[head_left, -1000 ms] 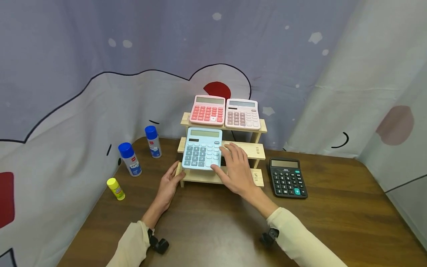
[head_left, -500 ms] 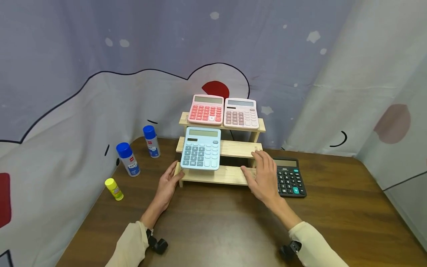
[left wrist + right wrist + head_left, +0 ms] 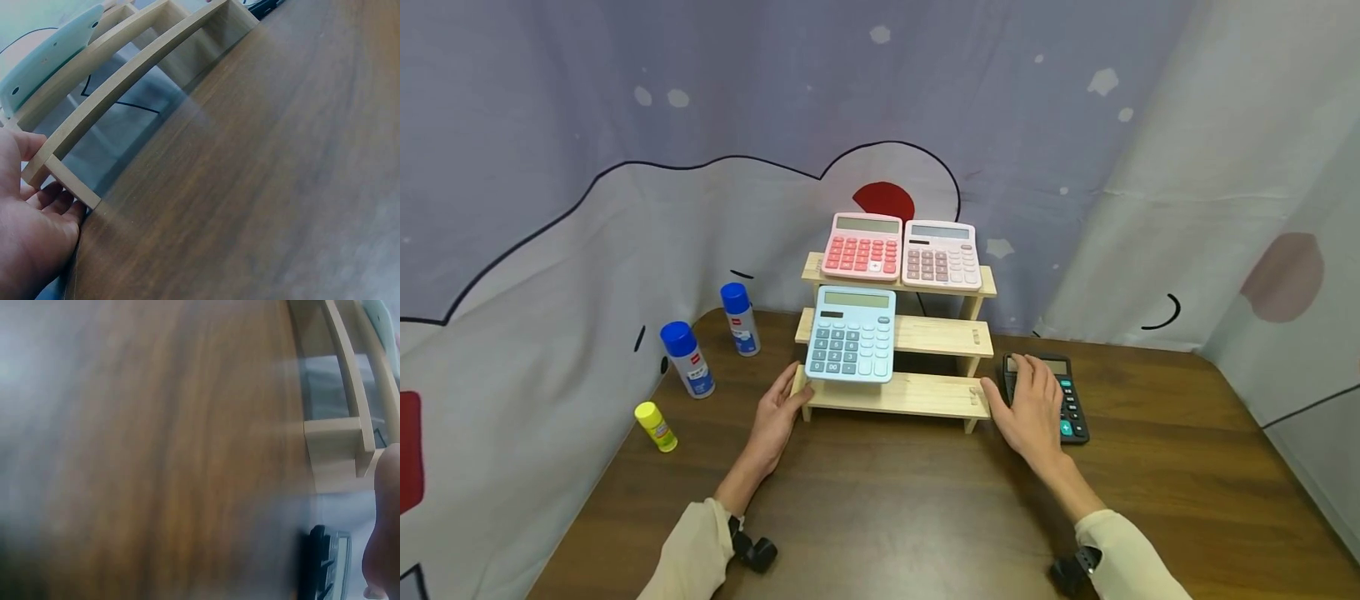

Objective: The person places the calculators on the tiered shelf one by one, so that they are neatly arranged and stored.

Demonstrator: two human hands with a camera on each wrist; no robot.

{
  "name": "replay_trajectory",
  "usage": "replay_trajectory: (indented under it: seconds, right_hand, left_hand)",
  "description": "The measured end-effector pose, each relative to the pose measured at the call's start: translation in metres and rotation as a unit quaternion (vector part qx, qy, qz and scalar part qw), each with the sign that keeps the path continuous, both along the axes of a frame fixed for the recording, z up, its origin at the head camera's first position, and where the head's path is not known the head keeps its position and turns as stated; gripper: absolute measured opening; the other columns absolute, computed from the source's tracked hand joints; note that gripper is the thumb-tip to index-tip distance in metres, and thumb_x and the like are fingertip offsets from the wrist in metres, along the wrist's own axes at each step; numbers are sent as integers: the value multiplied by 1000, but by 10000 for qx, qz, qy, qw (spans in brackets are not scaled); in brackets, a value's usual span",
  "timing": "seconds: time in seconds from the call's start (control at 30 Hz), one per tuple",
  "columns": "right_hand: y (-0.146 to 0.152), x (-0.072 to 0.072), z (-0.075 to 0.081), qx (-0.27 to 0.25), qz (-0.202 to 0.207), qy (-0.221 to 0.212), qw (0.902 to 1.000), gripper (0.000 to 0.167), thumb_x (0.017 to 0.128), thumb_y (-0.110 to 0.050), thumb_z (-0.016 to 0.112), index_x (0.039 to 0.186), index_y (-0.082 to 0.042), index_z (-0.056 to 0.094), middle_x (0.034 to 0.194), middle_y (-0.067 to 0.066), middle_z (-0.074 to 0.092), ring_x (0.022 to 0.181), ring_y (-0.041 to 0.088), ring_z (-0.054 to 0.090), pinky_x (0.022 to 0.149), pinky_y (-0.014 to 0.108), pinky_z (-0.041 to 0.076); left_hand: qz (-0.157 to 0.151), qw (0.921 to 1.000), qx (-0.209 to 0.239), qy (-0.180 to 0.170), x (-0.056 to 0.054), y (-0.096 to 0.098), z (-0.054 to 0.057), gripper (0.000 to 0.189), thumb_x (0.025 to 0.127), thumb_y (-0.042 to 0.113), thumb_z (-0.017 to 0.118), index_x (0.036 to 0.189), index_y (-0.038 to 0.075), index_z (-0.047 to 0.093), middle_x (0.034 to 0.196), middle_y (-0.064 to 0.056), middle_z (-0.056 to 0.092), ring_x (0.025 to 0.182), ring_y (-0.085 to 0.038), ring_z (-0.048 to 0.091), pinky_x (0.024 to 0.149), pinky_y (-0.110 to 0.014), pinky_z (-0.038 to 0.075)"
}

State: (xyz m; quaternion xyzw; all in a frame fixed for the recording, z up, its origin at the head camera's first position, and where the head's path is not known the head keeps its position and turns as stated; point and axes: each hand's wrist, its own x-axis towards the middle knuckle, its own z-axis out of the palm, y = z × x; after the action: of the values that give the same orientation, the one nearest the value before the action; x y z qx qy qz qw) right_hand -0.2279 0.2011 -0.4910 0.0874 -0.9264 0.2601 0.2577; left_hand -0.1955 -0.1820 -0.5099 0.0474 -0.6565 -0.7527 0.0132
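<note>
A three-tier wooden shelf (image 3: pixel 895 398) stands on the table. My left hand (image 3: pixel 772 422) grips the left end of its lowest tier; in the left wrist view the thumb lies on the board and the fingers curl around below it. A light blue calculator (image 3: pixel 852 329) leans across the middle tier at the left. My right hand (image 3: pixel 1032 414) is over the left part of a black calculator (image 3: pixel 1067 408), fingers loosely bent and holding nothing. Its thumb is close to the shelf's right end. On the top tier lean a pink calculator (image 3: pixel 863 248) and a pale pink-white calculator (image 3: pixel 942 254).
Two blue-capped bottles (image 3: pixel 688 362) (image 3: pixel 741 321) and a yellow glue stick (image 3: pixel 657 427) stand on the left side of the wooden table (image 3: pixel 895 517). A printed curtain (image 3: pixel 700 100) hangs close behind the table.
My right hand has left the light blue calculator and moved right, past the shelf's right end, to the black calculator. My left hand has stayed on the shelf.
</note>
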Motion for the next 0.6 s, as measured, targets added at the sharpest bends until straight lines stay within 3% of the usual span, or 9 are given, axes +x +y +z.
replay_trajectory:
  seconds: [0.33,0.6]
  right_hand:
    - [16,0,-6,22,-456,-458,9979,81,90,-57,64,145,-2,40,143,28,38,135,48,31,111,65,21]
    - [26,2,-13,194,-732,-590,9954,91,82,-62,70,146,-4,40,145,28,34,137,46,28,112,65,19]
  left_hand:
    - [1,10000,5,17,0,0,0,68,101,18,58,159,10,23,165,-11,25,149,-22,29,121,-39,28]
    - [1,10000,-8,5,1,0,0,68,101,18,58,159,12,24,164,-9,26,149,-20,29,121,-38,28]
